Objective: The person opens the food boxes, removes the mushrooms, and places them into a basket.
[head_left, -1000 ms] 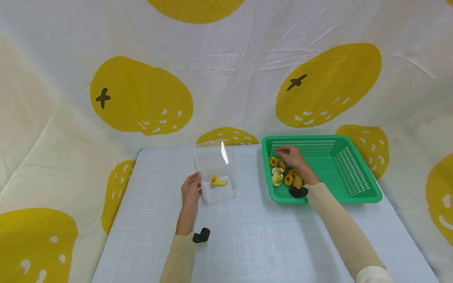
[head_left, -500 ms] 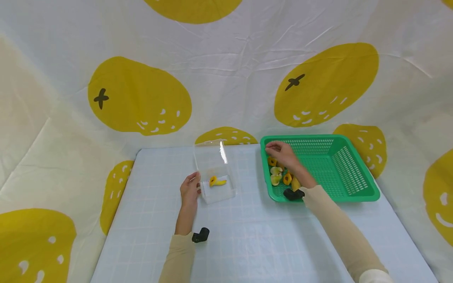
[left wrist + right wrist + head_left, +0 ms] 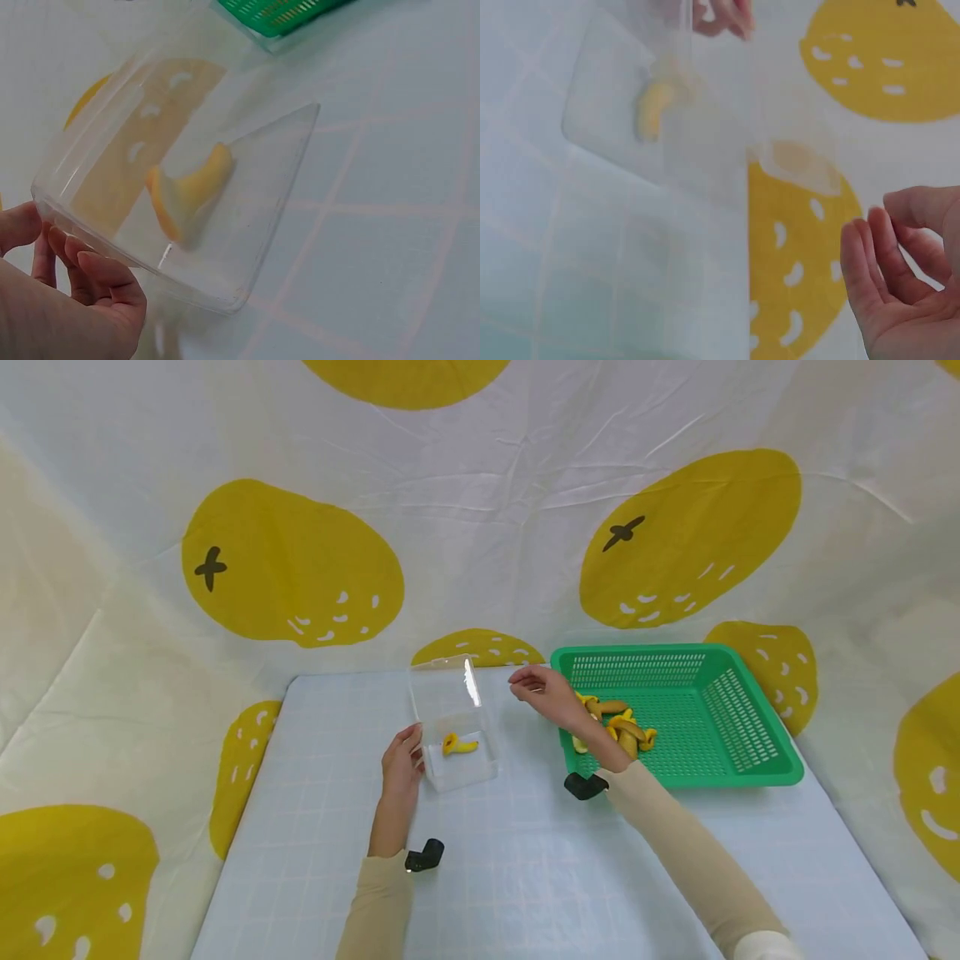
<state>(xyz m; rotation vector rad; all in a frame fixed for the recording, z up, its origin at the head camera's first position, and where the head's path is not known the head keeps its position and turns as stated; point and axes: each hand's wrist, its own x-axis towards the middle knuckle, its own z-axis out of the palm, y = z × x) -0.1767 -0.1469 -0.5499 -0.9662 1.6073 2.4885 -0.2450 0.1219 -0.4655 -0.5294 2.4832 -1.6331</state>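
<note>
A clear plastic box (image 3: 463,774) stands on the table with its lid (image 3: 444,685) raised at the back. My left hand (image 3: 402,762) holds the box's left edge, thumb on one side and fingers on the other, as the left wrist view shows. Inside lies one yellow mushroom (image 3: 196,187) with a curved stem. My right hand (image 3: 551,695) is above the table between the box and the green basket (image 3: 720,777). Its fingers (image 3: 859,251) are loosely bent, thumb close to the fingertips, with nothing visible between them. Several yellow and brownish mushrooms (image 3: 630,731) lie in the basket's left part, partly behind the right forearm.
A pale blue checked cloth covers the table (image 3: 495,860). Behind and at both sides hangs a white sheet (image 3: 487,552) printed with big yellow fruits. The basket stands at the right, near the back edge.
My right hand has moved left out of the green basket toward the clear box, uncovering more mushrooms. The left hand stays at the box's edge.
</note>
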